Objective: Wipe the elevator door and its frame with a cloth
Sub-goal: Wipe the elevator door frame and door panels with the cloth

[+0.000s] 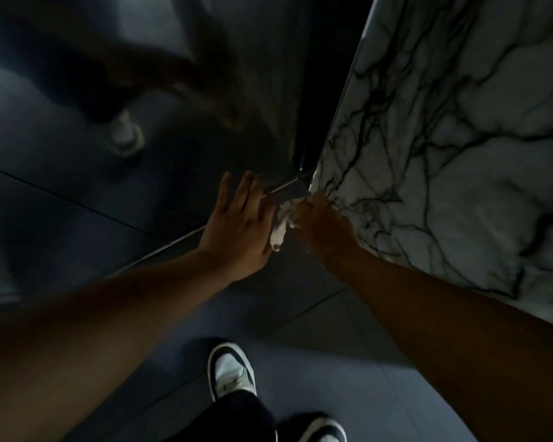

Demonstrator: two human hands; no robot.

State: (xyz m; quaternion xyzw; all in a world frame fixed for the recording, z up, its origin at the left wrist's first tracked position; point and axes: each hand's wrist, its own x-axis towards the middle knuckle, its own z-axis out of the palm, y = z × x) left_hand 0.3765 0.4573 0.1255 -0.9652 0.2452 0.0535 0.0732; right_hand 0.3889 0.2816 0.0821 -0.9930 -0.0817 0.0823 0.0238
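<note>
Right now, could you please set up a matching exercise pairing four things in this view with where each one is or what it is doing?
Things:
1. left hand
2. right hand
3. white cloth
4. marble wall panel

Places or states:
A. bunched between the two hands, low by the door frame's corner
B. fingers straight, held flat near the metal threshold strip
C. white with dark veins, rising on the right
D. fingers curled round the cloth, at the marble's bottom edge

Pairs: 1-B, 2-D, 3-A, 4-C
</note>
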